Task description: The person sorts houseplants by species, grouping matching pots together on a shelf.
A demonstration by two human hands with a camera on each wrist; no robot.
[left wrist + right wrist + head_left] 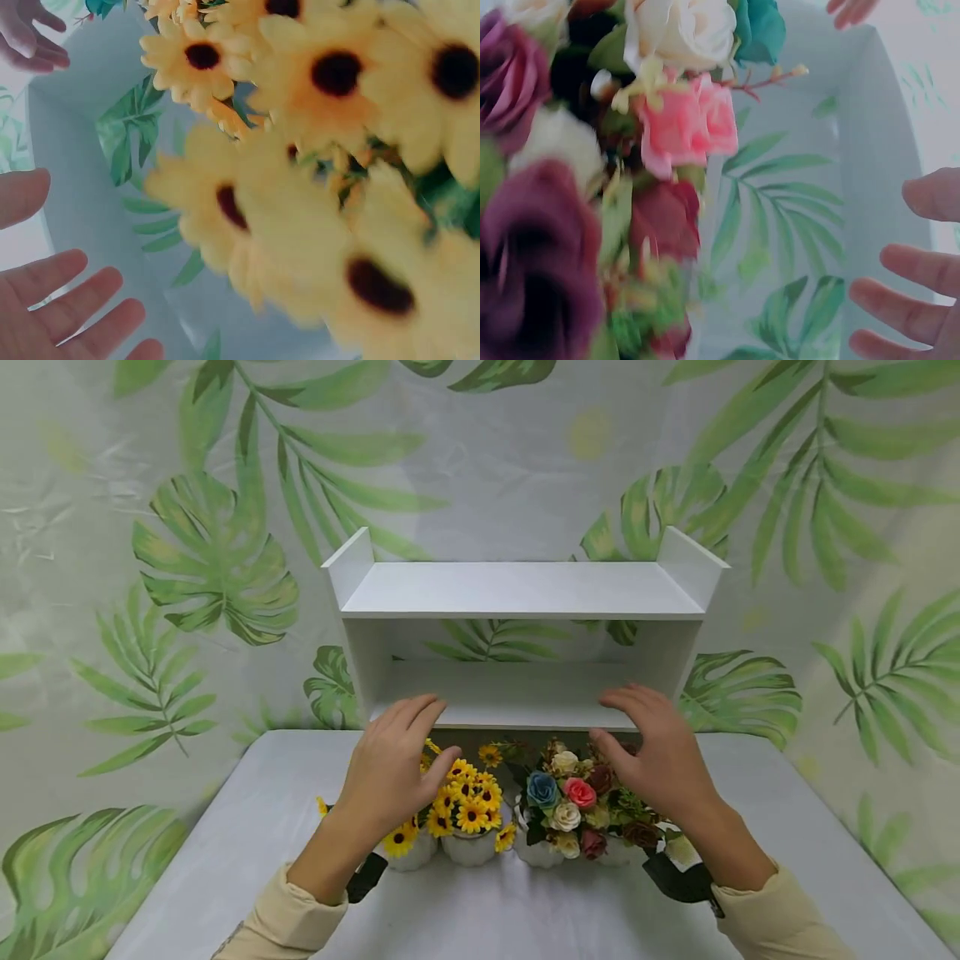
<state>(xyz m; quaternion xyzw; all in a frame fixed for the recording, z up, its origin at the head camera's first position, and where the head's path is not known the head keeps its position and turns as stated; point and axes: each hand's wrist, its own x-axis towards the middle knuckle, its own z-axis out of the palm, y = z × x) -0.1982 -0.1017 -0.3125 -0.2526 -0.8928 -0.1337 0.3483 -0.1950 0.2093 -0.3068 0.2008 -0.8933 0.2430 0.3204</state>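
Note:
Both hands hang in the air over the potted flowers, in front of a white two-tier shelf (525, 589), and neither holds anything. My left hand (397, 760), fingers spread and relaxed, is above the yellow sunflowers (468, 797), which stand in white pots (470, 850). On the other side my right hand (660, 760) is above the mixed roses (577, 793), also in white pots (538, 855). In the left wrist view the sunflowers (337, 75) loom close beside the left fingers (90, 322). Pink and purple roses (690, 124) fill the left of the right wrist view, apart from the right fingers (900, 307).
The shelf stands at the back of a white-covered table (247, 860), against a leaf-printed backdrop (487, 460). The pots stand in a row in front of the shelf. Dark wrist straps (678, 878) sit at the sleeves' cuffs.

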